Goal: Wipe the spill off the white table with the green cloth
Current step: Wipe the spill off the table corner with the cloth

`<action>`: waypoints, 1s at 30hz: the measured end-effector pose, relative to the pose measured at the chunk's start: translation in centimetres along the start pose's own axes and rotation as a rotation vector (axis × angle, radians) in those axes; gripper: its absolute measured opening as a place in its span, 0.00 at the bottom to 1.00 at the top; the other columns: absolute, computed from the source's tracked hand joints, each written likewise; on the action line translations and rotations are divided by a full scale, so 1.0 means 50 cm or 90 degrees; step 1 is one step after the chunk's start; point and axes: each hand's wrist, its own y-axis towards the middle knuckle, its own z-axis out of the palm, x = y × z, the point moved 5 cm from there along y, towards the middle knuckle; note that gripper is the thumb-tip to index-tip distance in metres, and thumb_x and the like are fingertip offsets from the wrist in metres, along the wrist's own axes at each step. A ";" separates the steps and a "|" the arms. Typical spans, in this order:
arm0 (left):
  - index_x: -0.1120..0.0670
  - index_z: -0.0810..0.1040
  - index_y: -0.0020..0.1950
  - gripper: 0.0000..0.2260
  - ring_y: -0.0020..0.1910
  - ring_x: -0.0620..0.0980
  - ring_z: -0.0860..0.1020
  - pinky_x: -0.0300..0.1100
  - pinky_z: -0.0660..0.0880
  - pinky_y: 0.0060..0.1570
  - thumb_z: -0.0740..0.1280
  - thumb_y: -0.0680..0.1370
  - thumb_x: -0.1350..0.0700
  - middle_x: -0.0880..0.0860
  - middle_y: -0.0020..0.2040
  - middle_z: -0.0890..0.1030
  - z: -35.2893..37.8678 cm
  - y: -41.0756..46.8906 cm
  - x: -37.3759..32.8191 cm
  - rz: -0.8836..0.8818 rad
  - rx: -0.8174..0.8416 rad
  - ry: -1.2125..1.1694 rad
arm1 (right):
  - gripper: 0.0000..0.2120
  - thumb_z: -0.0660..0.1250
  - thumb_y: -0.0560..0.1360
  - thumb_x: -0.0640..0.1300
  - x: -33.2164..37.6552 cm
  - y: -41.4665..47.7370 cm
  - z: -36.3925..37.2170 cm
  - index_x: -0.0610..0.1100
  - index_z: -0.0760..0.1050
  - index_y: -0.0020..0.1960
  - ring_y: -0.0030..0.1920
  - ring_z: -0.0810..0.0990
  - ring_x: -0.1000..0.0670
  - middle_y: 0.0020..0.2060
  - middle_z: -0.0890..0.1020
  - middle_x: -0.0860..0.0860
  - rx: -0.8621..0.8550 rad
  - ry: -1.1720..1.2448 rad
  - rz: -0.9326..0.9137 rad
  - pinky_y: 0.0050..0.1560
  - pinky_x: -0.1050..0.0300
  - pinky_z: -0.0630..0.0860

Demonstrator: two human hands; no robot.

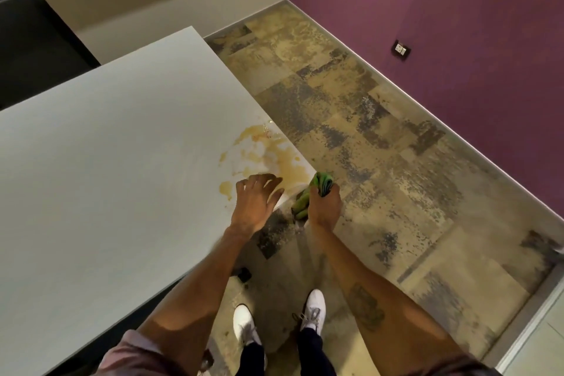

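I see the white table filling the left of my view, its right edge running diagonally down toward me. Along that edge, near the corner closest to the hands, the spill spreads in yellowish-brown patches and droplets, with one small separate blot nearer to me, just left of the left hand.

Past the table edge I look down on a mottled tan-and-grey floor, and beyond it a purple wall carrying a small dark socket plate. A dark piece of furniture sits behind the table at the far left.

My left hand is over the table's edge with fingers spread and curled, holding nothing, its fingertips at the near margin of the spill; I cannot tell whether it touches the surface. My right hand sits just beside it, off the table over the floor, clenched around the green cloth, which is bunched up and pokes out above and to the left of the fist. The cloth is just beside the spill's near end, not on it.

Below, I see two white shoes on the floor.
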 end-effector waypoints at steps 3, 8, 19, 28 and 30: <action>0.47 0.77 0.71 0.18 0.68 0.55 0.73 0.55 0.67 0.62 0.57 0.85 0.46 0.48 0.69 0.77 0.007 -0.011 0.050 -0.046 -0.001 0.013 | 0.10 0.66 0.78 0.47 -0.057 -0.032 0.021 0.42 0.71 0.53 0.41 0.78 0.43 0.41 0.79 0.45 0.012 -0.004 0.034 0.40 0.46 0.78; 0.51 0.75 0.72 0.18 0.69 0.56 0.71 0.53 0.66 0.66 0.57 0.86 0.46 0.50 0.71 0.74 0.024 -0.045 0.138 -0.097 -0.001 -0.011 | 0.10 0.66 0.78 0.45 -0.146 -0.101 0.089 0.38 0.70 0.52 0.37 0.75 0.43 0.38 0.76 0.43 0.077 -0.013 0.079 0.34 0.50 0.71; 0.52 0.65 0.78 0.24 0.78 0.56 0.62 0.56 0.60 0.72 0.54 0.85 0.43 0.52 0.77 0.67 0.083 -0.094 0.318 -0.281 -0.009 -0.013 | 0.20 0.67 0.77 0.43 -0.235 -0.227 0.255 0.42 0.70 0.68 0.51 0.80 0.47 0.50 0.78 0.50 0.135 0.080 0.089 0.51 0.52 0.78; 0.53 0.55 0.83 0.26 0.83 0.58 0.48 0.61 0.46 0.80 0.50 0.87 0.45 0.54 0.84 0.54 0.125 -0.075 0.380 -0.384 -0.033 -0.091 | 0.14 0.67 0.75 0.46 -0.267 -0.281 0.348 0.51 0.70 0.59 0.49 0.77 0.61 0.47 0.76 0.59 0.200 0.026 -0.052 0.48 0.64 0.76; 0.51 0.53 0.84 0.25 0.83 0.57 0.46 0.61 0.42 0.79 0.48 0.87 0.45 0.52 0.84 0.52 0.135 -0.068 0.392 -0.395 -0.036 -0.088 | 0.15 0.66 0.75 0.47 -0.263 -0.286 0.365 0.48 0.70 0.60 0.54 0.77 0.51 0.51 0.77 0.53 0.213 0.001 -0.085 0.54 0.51 0.78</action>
